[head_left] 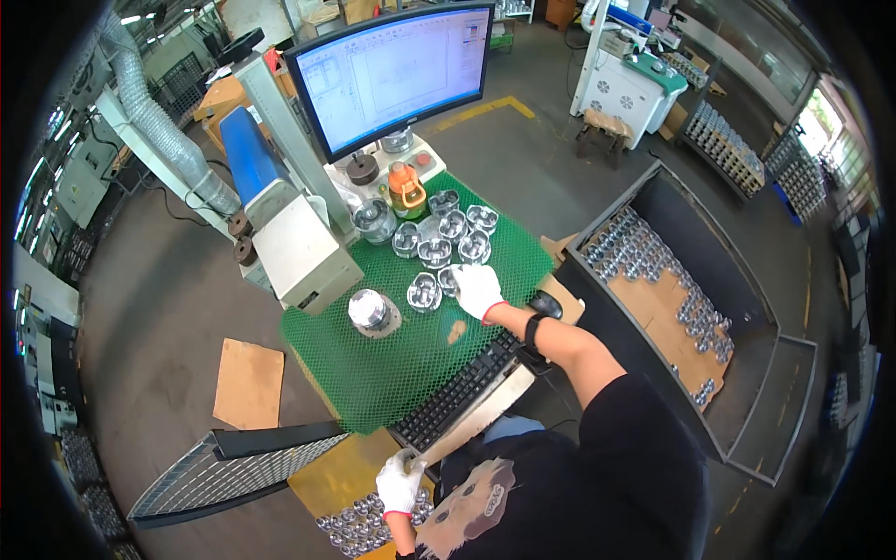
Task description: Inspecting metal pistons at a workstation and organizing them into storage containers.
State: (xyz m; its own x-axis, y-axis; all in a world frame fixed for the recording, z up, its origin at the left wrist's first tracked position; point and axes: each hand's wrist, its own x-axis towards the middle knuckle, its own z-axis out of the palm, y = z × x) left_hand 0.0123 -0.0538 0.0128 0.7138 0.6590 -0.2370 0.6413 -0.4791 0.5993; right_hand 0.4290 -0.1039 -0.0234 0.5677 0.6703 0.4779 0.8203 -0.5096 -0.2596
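Note:
My right hand (pixel 478 291), in a white glove, is closed on a metal piston (pixel 448 281) at the near edge of a group on the green mesh mat (pixel 373 383). Its fingers partly cover that piston. Just left of it stands another piston (pixel 424 293). A separate piston (pixel 370 309) sits on a round base near the white head of a machine (pixel 303 252). My gloved left hand (pixel 399 482) is low down by the corner of the keyboard shelf (pixel 476 415), above rows of pistons (pixel 355 528). Its fingers look curled; what they hold, if anything, is hidden.
A black keyboard (pixel 457 392) and mouse (pixel 545 304) lie along the mat's near side. The lit monitor (pixel 397 75) and an orange-topped bottle (pixel 406 189) stand behind. At right is a large dark crate (pixel 607 303) with pistons on cardboard. A mesh panel (pixel 233 471) leans lower left.

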